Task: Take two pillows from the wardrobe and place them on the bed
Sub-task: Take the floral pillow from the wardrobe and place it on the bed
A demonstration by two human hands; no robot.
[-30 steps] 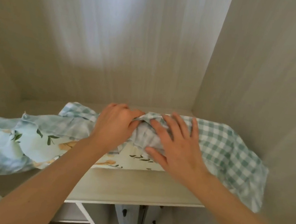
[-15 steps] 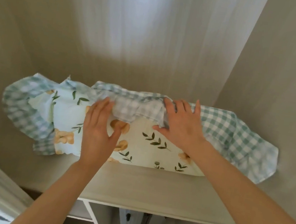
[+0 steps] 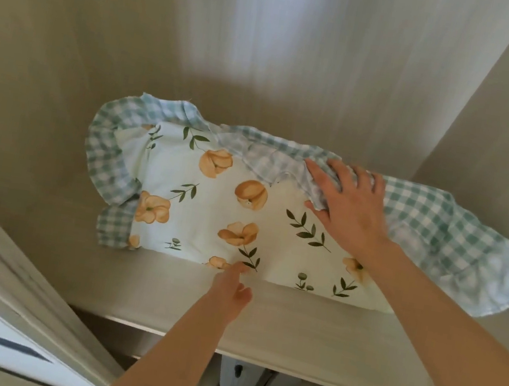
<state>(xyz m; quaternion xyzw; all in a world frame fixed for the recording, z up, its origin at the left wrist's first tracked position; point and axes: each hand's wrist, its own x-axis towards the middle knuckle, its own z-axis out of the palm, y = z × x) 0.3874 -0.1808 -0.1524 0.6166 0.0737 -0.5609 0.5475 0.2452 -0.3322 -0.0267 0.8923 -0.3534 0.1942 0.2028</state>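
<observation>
1. Pillow (image 3: 243,211) in floral print with a green gingham frill lies on the upper wardrobe shelf (image 3: 308,331), across the middle of the frame, its lower edge well back from the shelf's front lip.
2. My right hand (image 3: 349,208) rests on the pillow's upper right part, fingers spread over the gingham frill with the thumb against the floral face; the fingertips bend over the fold, so I judge it a loose hold, not a firm grip.
3. My left hand (image 3: 232,284) reaches toward the pillow's lower edge at centre frame, index finger touching the fabric, the other fingers loosely bent and holding nothing.
4. Done so far, as I judge it: the wardrobe stands open and I have both hands at a pillow. Nothing has left the shelf.
5. Left to do: lift this pillow out, carry it to the bed, which is out of sight, and see a second pillow onto the bed too. I can see only this one; whether another lies under it I cannot tell.
</observation>
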